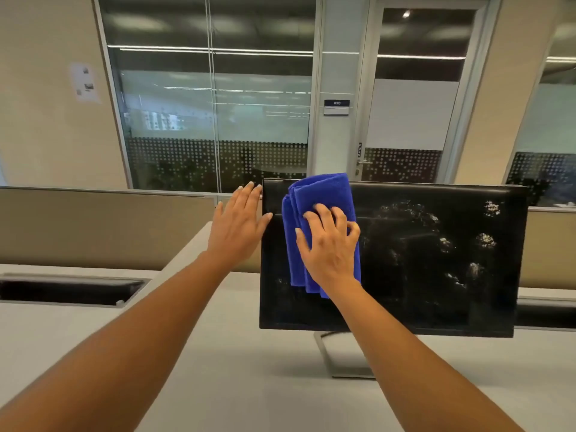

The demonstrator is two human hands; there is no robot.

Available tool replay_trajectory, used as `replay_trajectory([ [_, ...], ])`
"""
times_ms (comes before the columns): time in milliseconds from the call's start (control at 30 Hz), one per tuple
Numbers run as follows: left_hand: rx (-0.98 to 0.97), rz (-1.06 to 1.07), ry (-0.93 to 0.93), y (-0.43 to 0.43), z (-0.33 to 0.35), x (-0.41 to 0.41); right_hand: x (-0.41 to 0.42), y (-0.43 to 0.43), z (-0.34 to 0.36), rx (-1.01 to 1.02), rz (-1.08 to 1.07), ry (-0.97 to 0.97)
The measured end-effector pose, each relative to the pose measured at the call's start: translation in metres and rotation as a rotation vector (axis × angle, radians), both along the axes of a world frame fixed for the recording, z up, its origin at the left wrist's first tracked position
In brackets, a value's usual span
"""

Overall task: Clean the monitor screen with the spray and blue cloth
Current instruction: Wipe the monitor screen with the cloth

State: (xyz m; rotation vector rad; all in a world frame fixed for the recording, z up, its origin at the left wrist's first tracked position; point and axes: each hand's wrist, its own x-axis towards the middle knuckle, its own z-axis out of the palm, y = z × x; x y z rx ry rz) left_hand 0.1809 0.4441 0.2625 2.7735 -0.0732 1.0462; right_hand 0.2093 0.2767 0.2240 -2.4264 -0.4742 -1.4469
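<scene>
**Cloth pressed to the upper left of the screen**

From my remote seat I saw one pale desk (218, 385) filling the lower view, its near edge cut off by the frame. One dark monitor (405, 275) stood on it, upright and switched off. Its silver stand (325, 353) was partly hidden behind the right forearm. One folded blue cloth (324, 194) lay flat against the upper left part of the screen, its top fold just above the monitor's upper edge. It covered the glass beneath, so I could not judge that patch.

Both hands were in view. The right hand (330, 247) lay on the cloth, holding it to the screen. Its fingers (321, 213) were spread and bent, their tips dug into the fabric and gripping it, and its palm was hidden from me. The left hand (240, 222) was spread flat with straight fingers and held nothing. Its thumb tip touched the monitor's left edge, and its fingertips reached near the top left corner.

Whitish speckled patches (484, 241) dotted the right half of the screen, too smeared for me to count surely.
</scene>
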Motion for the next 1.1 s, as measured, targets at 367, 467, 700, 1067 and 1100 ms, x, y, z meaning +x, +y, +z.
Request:
replay_trajectory([
  [367, -0.410, -0.381, 0.131, 0.008, 0.033, 0.034, 0.030, 0.005, -0.003, 0.055, 0.034, 0.104],
  [467, -0.550, -0.462, 0.171, 0.013, 0.036, 0.034, 0.034, 0.017, 0.003, 0.037, 0.028, 0.091],
  [700, -0.575, -0.534, 0.142, 0.014, 0.026, 0.041, 0.037, 0.043, 0.014, -0.209, 0.097, 0.069],
  [1067, -0.467, -0.487, 0.053, 0.015, 0.018, 0.044, 0.037, 0.034, -0.008, -0.655, 0.133, -0.055],
  [1100, -0.483, -0.496, 0.048, 0.014, 0.018, 0.044, 0.038, 0.036, -0.001, -0.627, 0.136, -0.054],
])
